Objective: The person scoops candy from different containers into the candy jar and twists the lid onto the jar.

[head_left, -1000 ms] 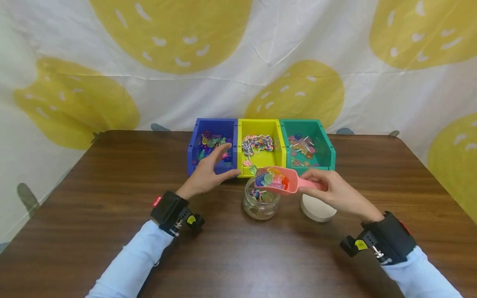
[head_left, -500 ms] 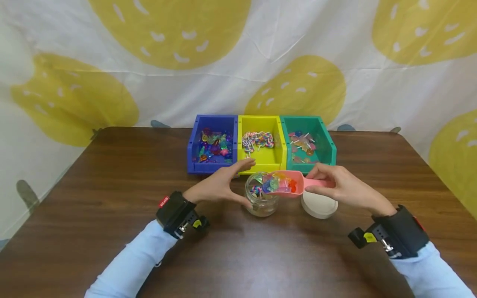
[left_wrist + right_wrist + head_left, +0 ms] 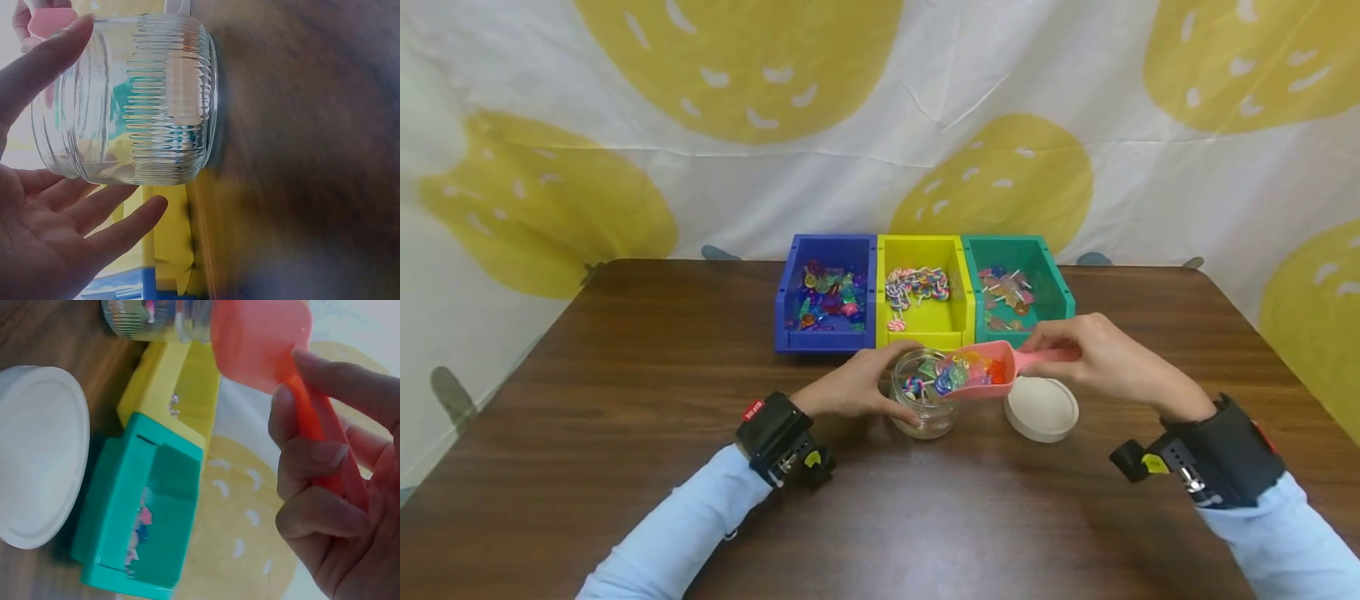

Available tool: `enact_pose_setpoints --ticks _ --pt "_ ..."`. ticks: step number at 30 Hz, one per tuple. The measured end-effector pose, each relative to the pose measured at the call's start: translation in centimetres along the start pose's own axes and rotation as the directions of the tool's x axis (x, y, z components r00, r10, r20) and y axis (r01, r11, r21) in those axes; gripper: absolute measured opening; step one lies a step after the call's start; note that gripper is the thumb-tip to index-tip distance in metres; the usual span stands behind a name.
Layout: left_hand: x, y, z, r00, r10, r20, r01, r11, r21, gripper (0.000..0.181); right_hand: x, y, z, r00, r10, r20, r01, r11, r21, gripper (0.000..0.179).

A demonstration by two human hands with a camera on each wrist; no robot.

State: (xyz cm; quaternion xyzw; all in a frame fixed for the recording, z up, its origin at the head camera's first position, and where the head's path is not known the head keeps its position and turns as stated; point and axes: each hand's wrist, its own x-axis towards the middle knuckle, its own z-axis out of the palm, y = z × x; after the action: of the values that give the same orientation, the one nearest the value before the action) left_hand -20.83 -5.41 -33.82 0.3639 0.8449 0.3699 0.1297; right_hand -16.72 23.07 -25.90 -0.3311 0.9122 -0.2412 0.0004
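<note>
My left hand (image 3: 853,387) holds the ribbed glass jar (image 3: 169,100) from its left side, thumb at the near side and fingers at the far side. The little finger stands off the glass in the left wrist view. Inside the jar, a striped lollipop charm (image 3: 913,386) shows near the mouth. My right hand (image 3: 1097,358) grips the handle of a pink scoop (image 3: 259,337) between thumb and curled fingers. Its front edge lies over the jar's mouth, tilted down to the left. Colourful translucent candy-shaped pieces (image 3: 973,371) fill the scoop, some at its lip.
Behind the jar stand a blue bin (image 3: 827,342), a yellow bin (image 3: 925,340) and a green bin (image 3: 1056,300), side by side with small pieces in each. A round white lid (image 3: 1042,408) lies right of the jar on the wooden table (image 3: 880,533).
My left hand has come from in front of the blue bin to the jar and taken hold of it. The scoop has shifted slightly right, and its pieces have slid toward the lip.
</note>
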Motion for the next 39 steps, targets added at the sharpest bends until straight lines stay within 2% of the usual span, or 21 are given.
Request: enact_pose_setpoints --ticks 6,14,19,27,35,39 --pt "0.1 -0.1 0.1 1.0 -0.005 -0.001 0.005 1.0 -0.011 0.081 0.7 -1.5 -0.9 1.0 -0.013 -0.023 0.01 0.989 -0.15 0.011" --pt "0.1 -0.2 0.1 1.0 -0.004 0.015 0.005 0.998 -0.055 0.08 1.3 -2.9 -1.6 0.999 -0.013 -0.03 0.005 0.967 -0.256 0.02" --pt "0.3 -0.4 0.0 1.0 -0.001 0.017 0.002 0.998 -0.062 0.079 1.4 -3.7 -1.9 0.999 0.025 -0.029 -0.032 0.955 -0.296 0.018" --pt "0.2 -0.4 -0.1 0.999 0.019 0.027 -0.017 0.999 -0.05 0.08 1.5 -3.7 -1.8 0.999 0.03 -0.034 -0.039 0.954 -0.299 0.017" --pt "-0.2 -0.3 -0.5 0.998 0.015 0.053 -0.014 0.999 -0.029 0.082 1.4 -2.3 -1.6 1.0 0.005 -0.011 -0.007 0.97 -0.242 0.015" --pt "-0.5 -0.5 -1.1 0.999 0.026 0.035 -0.024 0.999 -0.046 0.082 1.6 -1.8 -1.5 1.0 0.009 -0.023 -0.014 0.978 -0.206 0.011"
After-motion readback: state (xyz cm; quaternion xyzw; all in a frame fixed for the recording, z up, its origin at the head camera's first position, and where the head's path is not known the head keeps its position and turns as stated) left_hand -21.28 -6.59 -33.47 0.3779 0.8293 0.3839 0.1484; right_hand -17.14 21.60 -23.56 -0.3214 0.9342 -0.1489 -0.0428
